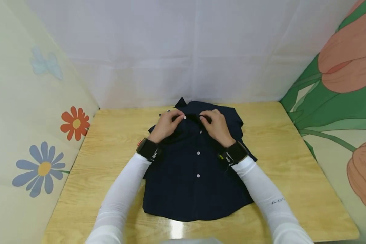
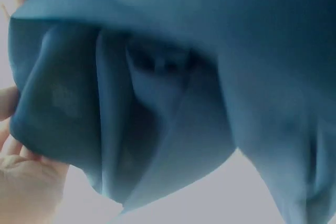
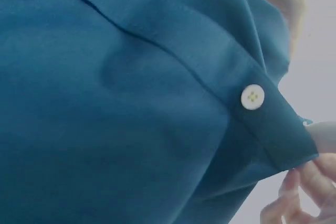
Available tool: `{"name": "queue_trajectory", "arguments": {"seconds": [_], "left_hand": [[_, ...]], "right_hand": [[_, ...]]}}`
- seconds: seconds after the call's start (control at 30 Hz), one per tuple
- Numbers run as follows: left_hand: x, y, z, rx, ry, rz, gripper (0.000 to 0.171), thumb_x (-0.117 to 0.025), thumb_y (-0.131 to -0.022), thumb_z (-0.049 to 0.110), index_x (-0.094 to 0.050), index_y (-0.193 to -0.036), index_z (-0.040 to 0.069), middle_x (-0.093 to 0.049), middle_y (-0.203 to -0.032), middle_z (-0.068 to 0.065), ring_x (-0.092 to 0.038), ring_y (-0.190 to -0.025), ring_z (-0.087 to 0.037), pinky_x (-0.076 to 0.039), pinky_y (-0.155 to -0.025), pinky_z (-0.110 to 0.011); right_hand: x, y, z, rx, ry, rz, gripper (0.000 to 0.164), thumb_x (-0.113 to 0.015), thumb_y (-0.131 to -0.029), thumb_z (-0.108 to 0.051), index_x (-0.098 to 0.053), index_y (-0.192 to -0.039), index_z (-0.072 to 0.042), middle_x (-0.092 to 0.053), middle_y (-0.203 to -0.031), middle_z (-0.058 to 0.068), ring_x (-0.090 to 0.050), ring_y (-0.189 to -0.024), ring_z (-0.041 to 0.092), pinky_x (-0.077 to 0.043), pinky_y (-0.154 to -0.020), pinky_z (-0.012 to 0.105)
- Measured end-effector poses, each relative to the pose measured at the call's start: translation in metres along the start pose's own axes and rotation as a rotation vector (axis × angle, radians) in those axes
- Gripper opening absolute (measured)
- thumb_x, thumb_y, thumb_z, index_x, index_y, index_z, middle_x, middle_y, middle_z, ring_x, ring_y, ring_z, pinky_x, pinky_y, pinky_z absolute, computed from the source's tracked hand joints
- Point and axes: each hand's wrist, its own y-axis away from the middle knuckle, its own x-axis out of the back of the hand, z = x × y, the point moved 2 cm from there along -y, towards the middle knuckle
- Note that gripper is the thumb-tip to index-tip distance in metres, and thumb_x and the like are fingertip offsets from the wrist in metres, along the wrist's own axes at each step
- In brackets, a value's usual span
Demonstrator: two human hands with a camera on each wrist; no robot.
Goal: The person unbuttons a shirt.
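Observation:
A dark navy short-sleeved shirt [image 1: 183,189] lies front up, its hem towards the person and its collar end at the far side. Small white buttons [image 1: 198,153] run down its middle. The left hand [image 1: 167,124] pinches the shirt's front edge near the neck, with a top button [image 1: 184,117] right at its fingertips. A short gap away, the right hand [image 1: 216,125] pinches the other front edge, and the cloth between them is parted. Close up in the right wrist view, the button strip lifts in a fold, with a four-hole button [image 3: 252,97] on it.
The shirt rests on a light wooden table [image 1: 292,176]. Behind it hangs a white cloth backdrop [image 1: 158,51]. Printed panels with flowers stand at the left [image 1: 12,118] and right [image 1: 332,135]. Both wrists carry black straps with cameras [image 1: 147,149] over white sleeves.

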Motion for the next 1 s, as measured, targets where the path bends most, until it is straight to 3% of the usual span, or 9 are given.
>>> {"name": "queue_trajectory", "arguments": {"seconds": [0.17, 0.3, 0.4, 0.5, 0.57, 0.67, 0.77, 0.83, 1.0], "left_hand": [[0.011, -0.002, -0.02, -0.002, -0.068, -0.047, 0.021, -0.054, -0.095, 0.021, -0.067, -0.105, 0.009, -0.068, -0.108, -0.009, -0.063, -0.102, -0.024, -0.047, -0.091, -0.037], [0.01, 0.0, -0.027, 0.026, -0.226, -0.145, 0.02, -0.052, -0.096, 0.015, -0.067, -0.104, 0.007, -0.069, -0.102, -0.009, -0.064, -0.093, -0.024, -0.048, -0.086, -0.038], [0.008, -0.002, -0.011, -0.008, -0.324, -0.192, 0.022, -0.048, -0.095, 0.011, -0.067, -0.107, 0.009, -0.068, -0.104, -0.008, -0.063, -0.088, -0.023, -0.048, -0.085, -0.038], [0.003, -0.011, 0.016, -0.117, -0.368, -0.249, 0.027, -0.045, -0.094, 0.011, -0.065, -0.113, 0.012, -0.067, -0.11, -0.007, -0.063, -0.093, -0.023, -0.045, -0.093, -0.04], [-0.007, -0.018, 0.031, -0.186, -0.372, -0.314, 0.026, -0.045, -0.095, 0.014, -0.063, -0.114, 0.013, -0.068, -0.109, -0.006, -0.063, -0.094, -0.022, -0.042, -0.097, -0.041], [-0.022, -0.025, 0.041, -0.226, -0.377, -0.45, 0.021, -0.045, -0.095, 0.018, -0.06, -0.11, 0.016, -0.067, -0.107, -0.005, -0.061, -0.095, -0.021, -0.036, -0.101, -0.047], [-0.034, -0.025, 0.038, -0.209, -0.31, -0.572, 0.012, -0.048, -0.094, 0.021, -0.058, -0.1, 0.018, -0.062, -0.099, -0.004, -0.057, -0.086, -0.02, -0.036, -0.091, -0.045], [-0.037, -0.023, 0.036, -0.196, -0.209, -0.62, 0.01, -0.051, -0.093, 0.02, -0.06, -0.099, 0.019, -0.056, -0.099, -0.003, -0.052, -0.082, -0.018, -0.036, -0.082, -0.04], [-0.039, -0.014, 0.029, -0.166, 0.109, -0.642, 0.01, -0.052, -0.095, 0.022, -0.061, -0.096, 0.02, -0.053, -0.098, -0.001, -0.05, -0.08, -0.013, -0.041, -0.075, -0.027]], "right_hand": [[0.002, -0.003, 0.007, -0.095, -0.076, 0.026, 0.023, -0.058, -0.092, -0.022, -0.069, -0.106, -0.008, -0.068, -0.08, 0.007, -0.057, -0.062, 0.016, -0.044, -0.06, 0.03], [-0.002, -0.006, 0.011, -0.151, -0.085, 0.025, 0.024, -0.058, -0.093, -0.022, -0.068, -0.108, -0.007, -0.069, -0.083, 0.007, -0.06, -0.066, 0.016, -0.045, -0.061, 0.029], [-0.004, -0.01, 0.009, -0.14, -0.093, 0.033, 0.022, -0.058, -0.092, -0.022, -0.069, -0.106, -0.008, -0.069, -0.084, 0.008, -0.061, -0.069, 0.017, -0.045, -0.062, 0.029], [-0.004, -0.018, 0.003, -0.097, -0.096, 0.052, 0.021, -0.058, -0.092, -0.022, -0.069, -0.104, -0.009, -0.07, -0.085, 0.008, -0.062, -0.07, 0.017, -0.046, -0.063, 0.03], [-0.001, -0.023, 0.001, -0.068, -0.094, 0.065, 0.02, -0.058, -0.092, -0.021, -0.069, -0.103, -0.008, -0.07, -0.086, 0.008, -0.062, -0.07, 0.017, -0.047, -0.064, 0.031], [0.001, -0.026, -0.002, -0.047, -0.093, 0.054, 0.021, -0.058, -0.092, -0.021, -0.069, -0.103, -0.008, -0.07, -0.087, 0.009, -0.063, -0.07, 0.017, -0.048, -0.064, 0.031], [0.004, -0.026, -0.002, -0.05, -0.092, 0.028, 0.021, -0.058, -0.092, -0.02, -0.069, -0.104, -0.007, -0.07, -0.087, 0.009, -0.063, -0.069, 0.017, -0.049, -0.063, 0.03], [0.005, -0.026, -0.002, -0.053, -0.089, 0.018, 0.021, -0.058, -0.092, -0.02, -0.069, -0.104, -0.007, -0.07, -0.087, 0.009, -0.062, -0.069, 0.017, -0.049, -0.063, 0.03], [0.002, -0.025, -0.003, -0.058, -0.096, 0.017, 0.02, -0.058, -0.092, -0.018, -0.069, -0.105, -0.007, -0.07, -0.086, 0.009, -0.062, -0.068, 0.018, -0.049, -0.063, 0.03]]}}
